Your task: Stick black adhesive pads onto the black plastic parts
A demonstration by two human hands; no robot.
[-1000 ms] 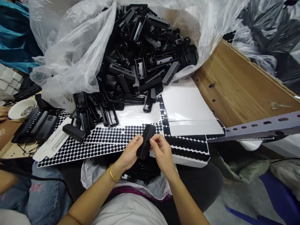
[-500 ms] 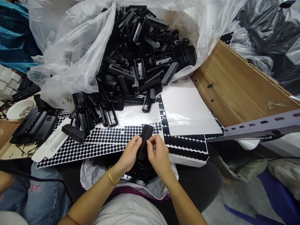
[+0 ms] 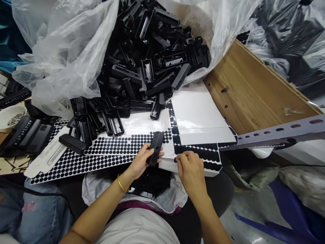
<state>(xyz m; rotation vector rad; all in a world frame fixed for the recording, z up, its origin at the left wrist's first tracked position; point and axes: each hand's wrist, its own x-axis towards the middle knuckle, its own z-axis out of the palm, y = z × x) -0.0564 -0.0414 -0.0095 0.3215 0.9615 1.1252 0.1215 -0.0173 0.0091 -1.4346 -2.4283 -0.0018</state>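
My left hand [image 3: 140,162] grips a long black plastic piece [image 3: 155,149] with a fine textured face, tilted up above the sheets. A darker round spot shows near the middle of that face. To its right, my right hand [image 3: 191,171] is closed in a pinch, apart from the piece. A small black round sticker [image 3: 175,160] shows at its fingertips. Beneath and left of my hands lie white sheets of black round stickers [image 3: 109,145], with several dots gone from the upper sheet. In my lap is an open plastic bag [image 3: 95,189] holding black pieces.
A large heap of black plastic pieces [image 3: 132,81] spills from a clear plastic bag [image 3: 58,57]. A wooden board [image 3: 261,91] and a perforated metal edge [image 3: 279,129] stand right. White paper [image 3: 200,112] lies before them. A bowl of screws [image 3: 10,117] sits left, near another person's jeans [image 3: 45,210].
My right hand has moved off the black plastic piece to the right, with a small black sticker at its fingertips. The left hand still holds the piece. The camera view has shifted slightly.
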